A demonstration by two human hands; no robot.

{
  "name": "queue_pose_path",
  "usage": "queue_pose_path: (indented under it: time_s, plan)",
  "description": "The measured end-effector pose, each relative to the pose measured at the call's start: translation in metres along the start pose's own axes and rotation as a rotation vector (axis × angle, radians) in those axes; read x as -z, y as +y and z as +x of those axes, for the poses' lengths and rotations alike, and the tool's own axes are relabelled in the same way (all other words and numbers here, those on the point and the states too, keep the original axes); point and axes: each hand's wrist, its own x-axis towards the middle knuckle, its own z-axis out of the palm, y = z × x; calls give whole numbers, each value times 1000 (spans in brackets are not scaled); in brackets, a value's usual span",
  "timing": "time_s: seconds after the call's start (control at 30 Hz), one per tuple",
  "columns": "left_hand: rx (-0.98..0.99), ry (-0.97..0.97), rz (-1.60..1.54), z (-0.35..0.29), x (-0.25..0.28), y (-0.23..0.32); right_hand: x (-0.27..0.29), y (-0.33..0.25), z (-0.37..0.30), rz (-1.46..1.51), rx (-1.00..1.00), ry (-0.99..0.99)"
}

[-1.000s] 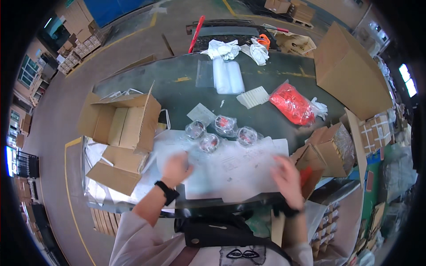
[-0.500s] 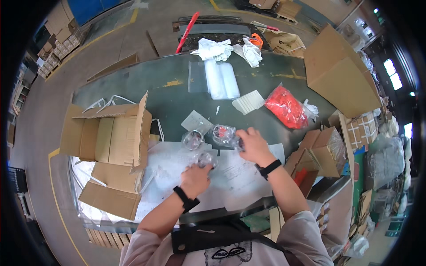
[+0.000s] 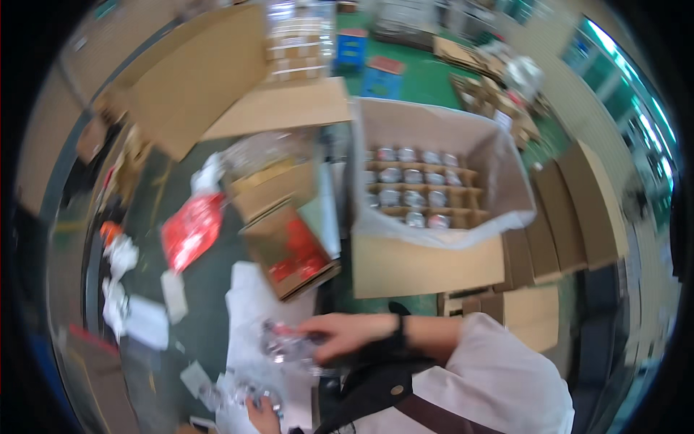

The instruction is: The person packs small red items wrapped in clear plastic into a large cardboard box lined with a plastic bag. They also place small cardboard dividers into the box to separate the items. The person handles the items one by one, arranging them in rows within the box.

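Note:
My right hand (image 3: 340, 334) is closed on a clear-wrapped item with some red in it (image 3: 283, 346), over the white paper sheets (image 3: 249, 289); motion blurs both. Lower in view, my left hand (image 3: 264, 418) has its fingers closed about a shiny clear-wrapped round item (image 3: 269, 399). More clear-wrapped items (image 3: 235, 390) lie beside it on the paper. Ahead to the right stands a large plastic-lined carton (image 3: 426, 116). Cardboard dividers split it into cells, and several round, shiny-topped items (image 3: 413, 199) stand in them.
A small open carton (image 3: 289, 210) holds red pieces, left of the lined carton. A red bag (image 3: 191, 228), a pale flat pad (image 3: 174, 296) and white plastic bags (image 3: 147, 322) lie on the green table. Open carton flaps (image 3: 430, 267) jut out before the lined carton.
The view has swung right, bringing the lined carton in. My right hand has drawn away from the other wrapped items with one in its grip; my left hand stays by them.

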Motion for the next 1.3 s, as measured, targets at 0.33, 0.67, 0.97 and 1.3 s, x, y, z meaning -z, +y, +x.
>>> queue_pose_path:
  time_s: [0.33,0.67,0.97,1.3]
  plan:
    - [-124,-205,-157,-20,-28,217,340,38,-387,-309,-894,826]
    - [-98,-371,-207,-56,-165,460,382,195,-380,-449,-1047,634]
    - [-752,-931,348,-54,-383,580,348,145,-392,75,-430,872]
    - [-349,-1199,-109,-114,-502,551,487,186,-432,928,-185,1539]
